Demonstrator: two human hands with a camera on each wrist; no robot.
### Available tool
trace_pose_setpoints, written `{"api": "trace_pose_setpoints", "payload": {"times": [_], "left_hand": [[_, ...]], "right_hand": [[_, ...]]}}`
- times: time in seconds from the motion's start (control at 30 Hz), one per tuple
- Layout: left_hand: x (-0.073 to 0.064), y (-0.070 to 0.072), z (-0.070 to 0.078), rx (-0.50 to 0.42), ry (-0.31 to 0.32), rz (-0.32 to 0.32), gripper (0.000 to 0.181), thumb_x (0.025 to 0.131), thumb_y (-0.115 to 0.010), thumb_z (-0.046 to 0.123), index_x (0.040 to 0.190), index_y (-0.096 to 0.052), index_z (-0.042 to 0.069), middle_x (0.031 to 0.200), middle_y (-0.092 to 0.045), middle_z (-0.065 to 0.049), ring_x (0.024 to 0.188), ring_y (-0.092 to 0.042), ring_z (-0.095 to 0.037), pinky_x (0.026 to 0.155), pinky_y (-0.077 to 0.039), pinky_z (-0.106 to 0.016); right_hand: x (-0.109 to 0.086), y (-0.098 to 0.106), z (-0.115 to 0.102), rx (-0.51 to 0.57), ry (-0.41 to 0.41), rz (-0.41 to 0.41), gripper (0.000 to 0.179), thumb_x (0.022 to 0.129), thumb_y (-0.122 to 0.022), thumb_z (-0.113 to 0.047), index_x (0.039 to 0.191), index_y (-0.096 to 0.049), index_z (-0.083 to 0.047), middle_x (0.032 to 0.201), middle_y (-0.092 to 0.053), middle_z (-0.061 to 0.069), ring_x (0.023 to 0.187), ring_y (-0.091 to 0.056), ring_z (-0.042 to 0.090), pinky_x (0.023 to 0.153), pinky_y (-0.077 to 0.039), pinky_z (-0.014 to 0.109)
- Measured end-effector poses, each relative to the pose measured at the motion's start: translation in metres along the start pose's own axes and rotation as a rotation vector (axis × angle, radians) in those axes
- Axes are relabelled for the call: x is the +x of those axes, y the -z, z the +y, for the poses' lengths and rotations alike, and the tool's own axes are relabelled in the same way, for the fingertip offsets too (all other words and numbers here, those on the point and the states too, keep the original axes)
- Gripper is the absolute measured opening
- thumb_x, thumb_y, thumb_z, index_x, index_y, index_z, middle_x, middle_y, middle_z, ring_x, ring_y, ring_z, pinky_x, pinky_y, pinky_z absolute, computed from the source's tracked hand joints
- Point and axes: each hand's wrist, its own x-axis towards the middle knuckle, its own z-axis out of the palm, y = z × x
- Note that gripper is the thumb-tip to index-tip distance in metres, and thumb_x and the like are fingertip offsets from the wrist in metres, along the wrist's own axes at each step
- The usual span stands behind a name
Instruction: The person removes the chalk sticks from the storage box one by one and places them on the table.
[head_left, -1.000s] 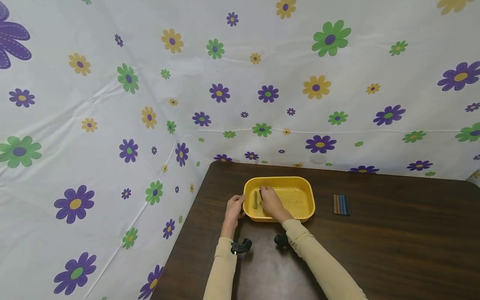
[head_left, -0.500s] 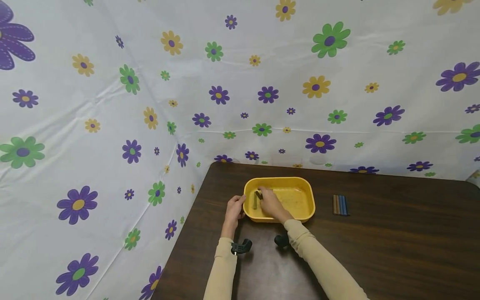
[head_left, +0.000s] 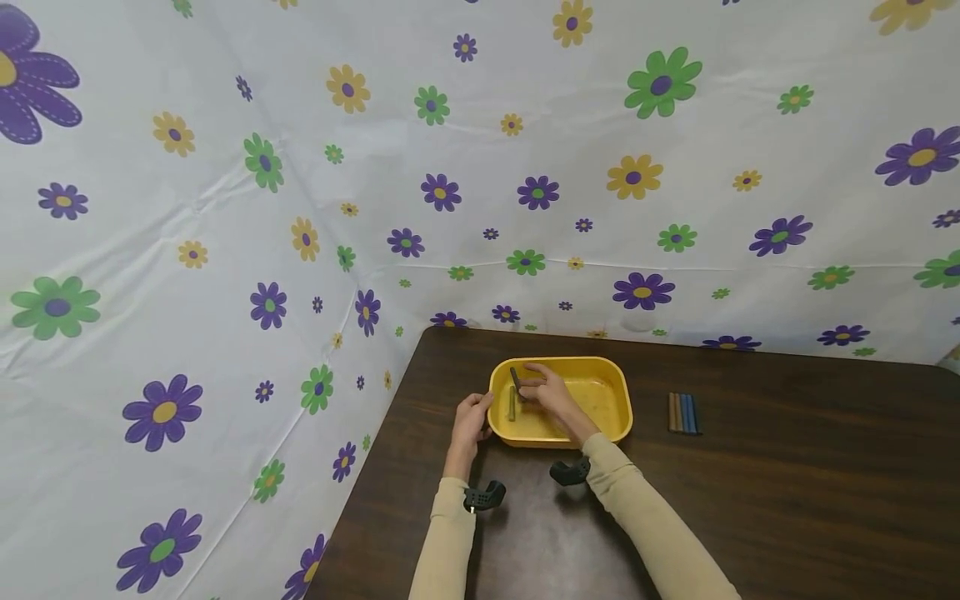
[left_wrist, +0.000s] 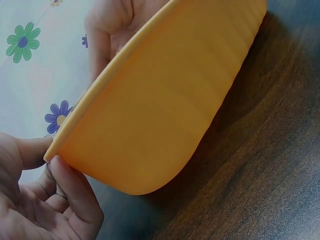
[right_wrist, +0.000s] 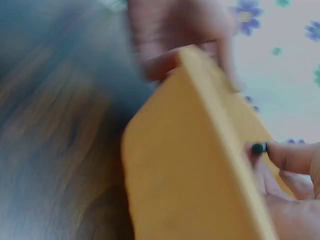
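Dark green stick (head_left: 514, 377), slim and tilted, inside the yellow tray (head_left: 603, 402)
Right hand (head_left: 550, 392) pinches it; left hand (head_left: 469, 419) grips the tray

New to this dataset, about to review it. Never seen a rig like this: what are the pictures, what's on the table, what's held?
No machine here: a person works with two bare hands. The wide picture comes from a head camera looking forward and down; the other two come from cameras worn on the left and right wrists, probably the black wrist units.

On the brown table sits a yellow tub with a green stick in it. To its right lies a row of brown and blue sticks. A flowered sheet hangs behind.

The left hand pinches the tub's rim. The right hand pinches a dark stick over the tub. The right wrist picture is blurred.
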Motion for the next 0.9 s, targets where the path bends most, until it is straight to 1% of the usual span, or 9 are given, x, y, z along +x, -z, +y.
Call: {"api": "trace_pose_setpoints", "payload": {"times": [0.07, 0.13, 0.23, 0.4, 0.47, 0.57, 0.67, 0.8, 0.9], "left_hand": [[0.000, -0.001, -0.001, -0.002, -0.005, 0.001, 0.036, 0.106, -0.060, 0.030, 0.114, -0.063, -0.005, 0.084, -0.055, -0.005, 0.062, -0.049, -0.009, 0.053, -0.043, -0.022], [0.000, -0.001, -0.001, -0.002, -0.007, 0.003, 0.037, 0.106, -0.061, 0.030, 0.116, -0.063, -0.006, 0.082, -0.055, -0.005, 0.061, -0.048, -0.009, 0.053, -0.043, -0.022], [-0.001, -0.002, 0.000, 0.000, -0.005, 0.006, 0.038, 0.106, -0.061, 0.030, 0.116, -0.063, -0.006, 0.083, -0.056, -0.004, 0.061, -0.048, -0.009, 0.053, -0.043, -0.022], [-0.002, -0.002, 0.002, -0.006, 0.003, 0.005, 0.035, 0.106, -0.061, 0.029, 0.114, -0.063, -0.005, 0.081, -0.054, -0.003, 0.060, -0.048, -0.009, 0.052, -0.043, -0.021], [-0.002, -0.002, 0.002, -0.013, 0.007, 0.001, 0.034, 0.106, -0.061, 0.029, 0.113, -0.063, -0.004, 0.079, -0.052, -0.003, 0.059, -0.047, -0.009, 0.052, -0.043, -0.021], [-0.003, -0.001, 0.001, -0.022, 0.001, -0.005, 0.034, 0.106, -0.060, 0.028, 0.113, -0.063, -0.005, 0.078, -0.051, -0.002, 0.059, -0.046, -0.009, 0.052, -0.044, -0.021], [-0.003, -0.001, 0.001, -0.028, -0.004, -0.013, 0.035, 0.107, -0.060, 0.028, 0.114, -0.062, -0.007, 0.078, -0.051, -0.003, 0.058, -0.046, -0.010, 0.052, -0.043, -0.021], [-0.003, 0.000, 0.001, -0.024, -0.005, -0.016, 0.036, 0.107, -0.059, 0.028, 0.116, -0.062, -0.008, 0.079, -0.052, -0.004, 0.058, -0.046, -0.009, 0.052, -0.044, -0.021], [-0.004, -0.001, 0.001, -0.018, 0.000, -0.014, 0.037, 0.107, -0.060, 0.028, 0.116, -0.062, -0.007, 0.080, -0.053, -0.005, 0.059, -0.047, -0.009, 0.053, -0.044, -0.021]], "right_hand": [[-0.001, 0.005, -0.003, 0.134, -0.052, -0.033, 0.061, 0.102, -0.056, 0.007, 0.158, -0.033, 0.001, 0.147, -0.048, 0.034, 0.126, -0.057, 0.046, 0.095, -0.055, 0.046], [-0.002, 0.009, -0.006, 0.224, -0.077, -0.072, 0.063, 0.103, -0.054, 0.007, 0.161, -0.028, 0.000, 0.151, -0.042, 0.035, 0.127, -0.057, 0.043, 0.093, -0.055, 0.041], [-0.004, 0.014, -0.009, 0.322, -0.089, -0.122, 0.064, 0.105, -0.050, 0.008, 0.162, -0.023, -0.001, 0.154, -0.038, 0.035, 0.118, -0.062, 0.032, 0.085, -0.056, 0.034], [-0.008, 0.022, -0.013, 0.444, -0.116, -0.141, 0.063, 0.105, -0.048, 0.009, 0.163, -0.025, -0.004, 0.151, -0.045, 0.032, 0.095, -0.068, 0.018, 0.077, -0.057, 0.029], [-0.009, 0.025, -0.015, 0.492, -0.121, -0.133, 0.063, 0.105, -0.047, 0.011, 0.163, -0.026, -0.004, 0.149, -0.047, 0.030, 0.094, -0.069, 0.018, 0.077, -0.058, 0.029], [-0.011, 0.029, -0.020, 0.566, -0.118, -0.125, 0.063, 0.105, -0.045, 0.012, 0.163, -0.026, -0.004, 0.147, -0.047, 0.031, 0.100, -0.070, 0.021, 0.079, -0.059, 0.032], [-0.014, 0.033, -0.025, 0.603, -0.104, -0.126, 0.063, 0.106, -0.044, 0.012, 0.163, -0.024, -0.004, 0.147, -0.046, 0.032, 0.107, -0.068, 0.023, 0.082, -0.059, 0.035], [-0.018, 0.040, -0.031, 0.608, -0.090, -0.110, 0.061, 0.105, -0.045, 0.013, 0.162, -0.028, -0.004, 0.146, -0.047, 0.031, 0.109, -0.069, 0.024, 0.086, -0.059, 0.038], [-0.021, 0.047, -0.034, 0.611, -0.085, -0.103, 0.061, 0.104, -0.046, 0.013, 0.161, -0.030, -0.004, 0.139, -0.054, 0.028, 0.113, -0.069, 0.028, 0.090, -0.058, 0.041]]}}
